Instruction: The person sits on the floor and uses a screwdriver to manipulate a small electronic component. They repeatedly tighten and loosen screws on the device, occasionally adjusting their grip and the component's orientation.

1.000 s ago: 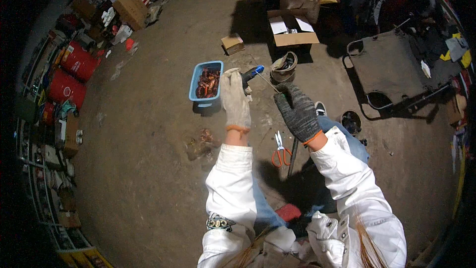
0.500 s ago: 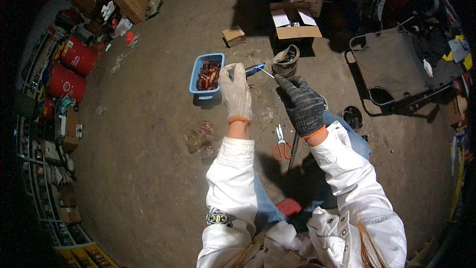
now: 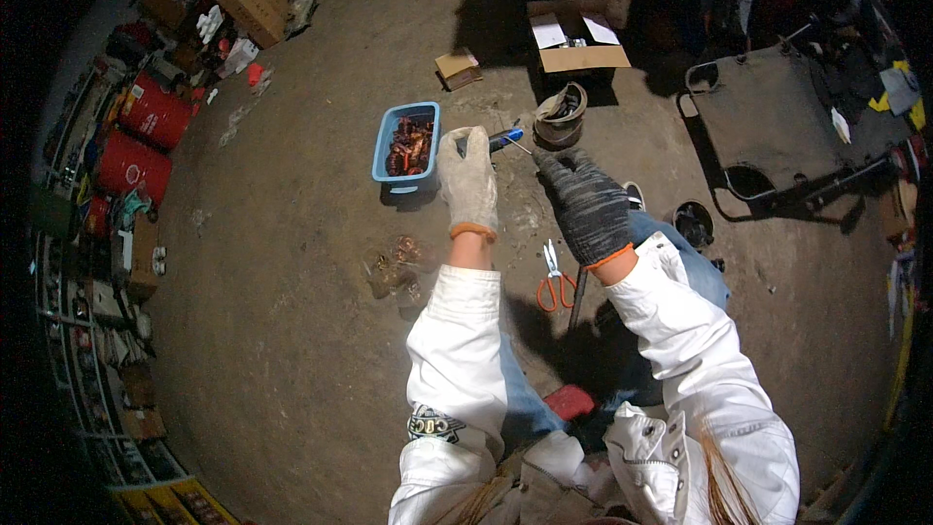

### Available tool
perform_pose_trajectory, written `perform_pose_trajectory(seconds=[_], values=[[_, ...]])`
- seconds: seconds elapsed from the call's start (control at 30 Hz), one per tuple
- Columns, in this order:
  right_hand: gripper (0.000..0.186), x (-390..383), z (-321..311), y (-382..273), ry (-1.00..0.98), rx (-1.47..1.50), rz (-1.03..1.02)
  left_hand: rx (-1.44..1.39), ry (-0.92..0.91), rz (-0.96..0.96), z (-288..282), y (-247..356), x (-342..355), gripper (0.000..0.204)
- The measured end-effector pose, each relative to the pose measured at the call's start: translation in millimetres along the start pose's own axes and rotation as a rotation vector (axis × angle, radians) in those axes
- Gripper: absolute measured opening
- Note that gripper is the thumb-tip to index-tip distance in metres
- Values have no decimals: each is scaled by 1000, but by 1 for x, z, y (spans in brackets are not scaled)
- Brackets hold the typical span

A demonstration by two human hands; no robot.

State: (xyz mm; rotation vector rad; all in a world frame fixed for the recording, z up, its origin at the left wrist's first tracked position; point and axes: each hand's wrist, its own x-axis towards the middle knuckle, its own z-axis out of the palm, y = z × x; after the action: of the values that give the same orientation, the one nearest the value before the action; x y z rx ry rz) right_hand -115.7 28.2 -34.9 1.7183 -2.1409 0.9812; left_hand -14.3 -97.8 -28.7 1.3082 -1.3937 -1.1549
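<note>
My left hand (image 3: 468, 180), in a pale work glove, is closed around a blue and black stick-shaped thing (image 3: 505, 139) that points out to the right; its exact kind is unclear. My right hand (image 3: 588, 206), in a dark grey glove, pinches a thin metal rod (image 3: 520, 147) whose far end meets the blue and black thing. To the left of my left hand stands a light blue plastic basin (image 3: 378, 148) holding several coppery, dark red pieces (image 3: 410, 146). Scissors (image 3: 554, 284) with orange handles lie on the floor below my hands.
A bucket (image 3: 562, 126) stands just beyond my right hand. Clear bags (image 3: 389, 272) with coppery bits lie left of my forearm. Farther off are an open cardboard box (image 3: 583, 60), a small carton (image 3: 457, 68) and a folding chair (image 3: 768, 117). Red drums (image 3: 133, 167) and shelves line the left side.
My right hand has shifted slightly left and down, with the rod. The blue and black thing sits a little lower in my left hand's grip. The basin and scissors stay put.
</note>
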Motion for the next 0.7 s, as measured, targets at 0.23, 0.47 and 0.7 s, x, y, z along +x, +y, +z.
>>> perform_pose_trajectory(seconds=[0.23, 0.47, 0.7], values=[[29, 5, 7, 16, -216, -92, 33, 608, -461, 290, 7, 9, -28, 34], [26, 22, -39, 51, -2, 108, 154, 91, -340, 367, -3, 10, -8, 27], [28, 23, -52, 40, -44, 596, 382, -289, -424, 224, -11, 17, -17, 22]])
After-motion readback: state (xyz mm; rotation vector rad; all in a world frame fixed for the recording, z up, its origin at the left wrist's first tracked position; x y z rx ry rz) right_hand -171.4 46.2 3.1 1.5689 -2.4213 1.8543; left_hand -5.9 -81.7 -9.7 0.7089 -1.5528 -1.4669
